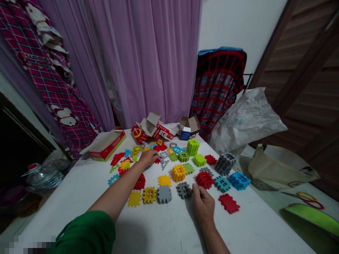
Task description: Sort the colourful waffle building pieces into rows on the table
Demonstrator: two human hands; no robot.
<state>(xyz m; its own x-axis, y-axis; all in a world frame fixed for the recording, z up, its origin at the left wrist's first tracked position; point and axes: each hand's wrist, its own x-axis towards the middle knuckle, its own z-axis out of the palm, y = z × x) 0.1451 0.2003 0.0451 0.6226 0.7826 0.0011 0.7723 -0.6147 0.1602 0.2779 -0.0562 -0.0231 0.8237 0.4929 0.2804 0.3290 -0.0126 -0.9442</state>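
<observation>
My left hand [148, 157] reaches across the table into a spread of plastic interlocking tiles, its fingers curled together beside a light grey tile [164, 160]. What those fingers grip, if anything, is hidden. Closer to me, my right hand [203, 203] is closed, thumb against the fingers, at the right edge of a dark grey windowed tile [183, 190]. Whether it grips that tile's edge I cannot make out. In the same row lie a grey tile [164, 194], a yellow windowed tile [149, 195] and a plain yellow tile [134, 199]. A red stack [204, 180] sits just beyond my right hand.
Other stacks are yellow [179, 173], green [193, 147], dark grey [225, 163] and blue [239, 181]. A red tile [229, 203] lies to the right. Opened boxes [152, 125] stand at the back. Scissors [308, 199] and a cloth bag [280, 165] are beyond the right edge.
</observation>
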